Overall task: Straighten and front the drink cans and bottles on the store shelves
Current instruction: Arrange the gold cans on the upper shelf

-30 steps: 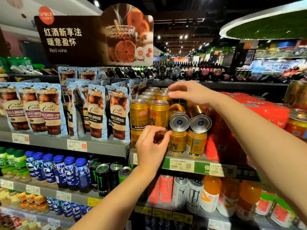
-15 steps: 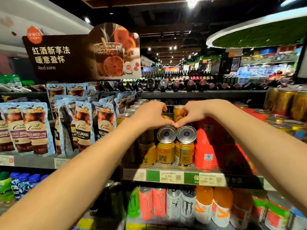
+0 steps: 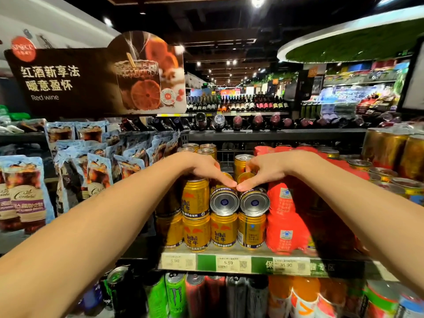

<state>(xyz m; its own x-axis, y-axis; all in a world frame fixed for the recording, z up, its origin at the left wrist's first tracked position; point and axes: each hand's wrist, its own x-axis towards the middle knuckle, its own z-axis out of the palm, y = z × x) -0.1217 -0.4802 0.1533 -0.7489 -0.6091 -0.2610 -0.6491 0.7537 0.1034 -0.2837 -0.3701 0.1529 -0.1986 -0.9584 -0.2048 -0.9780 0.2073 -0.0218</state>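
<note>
Head view: your left hand [image 3: 204,168] reaches in from the lower left and lies over the top row of gold cans [image 3: 196,232], fingers [image 3: 226,181] curled down over the left lying can [image 3: 224,201]. Your right hand [image 3: 263,169] comes in from the right, its fingers curled over the right lying can [image 3: 254,201]. The two hands' fingertips meet just above these two cans. Both cans lie on their sides, silver ends facing you, side by side on top of the upright gold cans at the shelf [image 3: 259,265] front. Whether each hand truly grips its can or only rests on it, you cannot tell. More gold cans stand upright behind your hands. Just right of the cans sits a red pack [image 3: 285,219]. Left of them hang coffee pouches [image 3: 25,193]. Price tags [image 3: 228,263] run along the shelf edge. Below stand tall cans [image 3: 175,292] and orange bottles [image 3: 305,294].
</note>
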